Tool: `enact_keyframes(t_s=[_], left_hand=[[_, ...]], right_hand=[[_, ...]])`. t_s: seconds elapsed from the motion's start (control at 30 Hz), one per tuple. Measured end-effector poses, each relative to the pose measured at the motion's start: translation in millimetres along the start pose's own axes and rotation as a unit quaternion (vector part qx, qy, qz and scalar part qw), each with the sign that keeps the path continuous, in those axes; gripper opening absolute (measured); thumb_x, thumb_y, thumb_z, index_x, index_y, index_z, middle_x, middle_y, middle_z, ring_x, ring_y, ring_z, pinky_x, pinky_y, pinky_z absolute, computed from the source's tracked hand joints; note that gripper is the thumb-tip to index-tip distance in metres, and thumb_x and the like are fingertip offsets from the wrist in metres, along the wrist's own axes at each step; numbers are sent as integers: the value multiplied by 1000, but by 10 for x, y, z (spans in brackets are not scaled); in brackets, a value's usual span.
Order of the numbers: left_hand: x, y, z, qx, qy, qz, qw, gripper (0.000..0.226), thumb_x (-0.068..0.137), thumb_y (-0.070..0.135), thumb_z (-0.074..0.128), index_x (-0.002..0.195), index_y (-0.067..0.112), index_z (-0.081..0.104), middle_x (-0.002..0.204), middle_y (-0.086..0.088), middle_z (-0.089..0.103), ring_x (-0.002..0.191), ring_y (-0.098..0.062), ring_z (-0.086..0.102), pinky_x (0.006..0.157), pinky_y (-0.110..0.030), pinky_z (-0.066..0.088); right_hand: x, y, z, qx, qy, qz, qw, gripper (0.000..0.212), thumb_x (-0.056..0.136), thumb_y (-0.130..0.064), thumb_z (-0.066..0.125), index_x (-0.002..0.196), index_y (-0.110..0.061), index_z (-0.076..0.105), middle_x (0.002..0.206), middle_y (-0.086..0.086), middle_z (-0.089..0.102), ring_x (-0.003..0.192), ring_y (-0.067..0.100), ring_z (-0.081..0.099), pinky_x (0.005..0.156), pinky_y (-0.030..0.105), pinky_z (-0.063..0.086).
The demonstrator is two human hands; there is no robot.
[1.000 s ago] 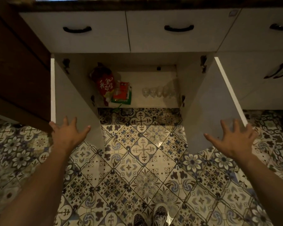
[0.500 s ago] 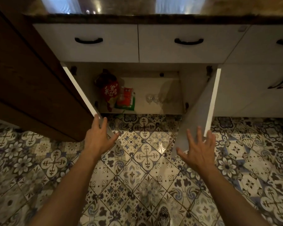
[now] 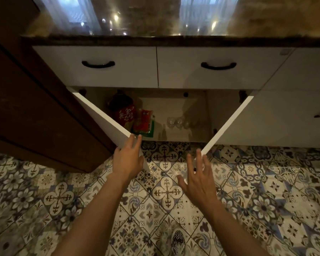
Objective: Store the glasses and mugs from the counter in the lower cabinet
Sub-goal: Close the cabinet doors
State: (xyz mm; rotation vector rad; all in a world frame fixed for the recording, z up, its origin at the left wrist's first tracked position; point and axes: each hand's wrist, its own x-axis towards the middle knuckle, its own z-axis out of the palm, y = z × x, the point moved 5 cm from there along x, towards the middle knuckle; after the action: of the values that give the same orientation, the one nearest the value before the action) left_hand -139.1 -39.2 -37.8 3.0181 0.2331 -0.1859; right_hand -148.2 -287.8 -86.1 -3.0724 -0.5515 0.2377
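A person's left hand (image 3: 128, 159) and right hand (image 3: 199, 177), fingers spread & flat, gripping nothing, press the two white doors (image 3: 107, 121) of the lower cabinet (image 3: 174, 111), apparently to shut it w/ clear glasses (image 3: 181, 122) stored inside, right of red food packets (image 3: 143, 121). Patterned floor tiles (image 3: 166, 191) lie below; glossy stone counter (image 3: 155, 39) above.

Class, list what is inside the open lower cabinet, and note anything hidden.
Inside the white lower cabinet: a red printed bag, an orange-red packet and clear glasses. The left door covers its left side.
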Motion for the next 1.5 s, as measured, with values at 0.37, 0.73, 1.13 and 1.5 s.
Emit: enact_keyframes(t_s=[0.37,0.73,1.13,1.5], left_hand=[[759,351,-68,30,3,1,1000,71,98,35,48,160,21,16,167,-6,18,134,-29,47,102,-45,43],[1342,198,9,-520,75,-107,844,37,100,27,60,138,27,58,144,16,51,129,5,50,100,-9,44],[2164,135,363,-732,86,-389,553,37,76,21,88,103,17,63,101,-7,74,93,-19,74,78,-33,62],[2500,148,294,-732,43,-349,584,21,84,16,79,99,11,65,83,-3,73,79,-10,72,73,-23,57]], right_hand=[[1045,-428,-280,118,32,-37,992,85,90,-37,54,158,0,18,166,20,18,148,36,28,120,49,32],[1953,-709,-537,365,134,92,917,45,106,-35,44,143,-14,56,170,7,9,152,17,14,110,22,27],[2678,-560,-381,766,157,450,431,63,86,-6,78,143,-12,51,137,10,62,115,17,65,98,33,54],[3064,-605,-457,821,155,469,285,45,102,-27,56,142,-6,51,139,14,58,122,26,61,108,34,47]])
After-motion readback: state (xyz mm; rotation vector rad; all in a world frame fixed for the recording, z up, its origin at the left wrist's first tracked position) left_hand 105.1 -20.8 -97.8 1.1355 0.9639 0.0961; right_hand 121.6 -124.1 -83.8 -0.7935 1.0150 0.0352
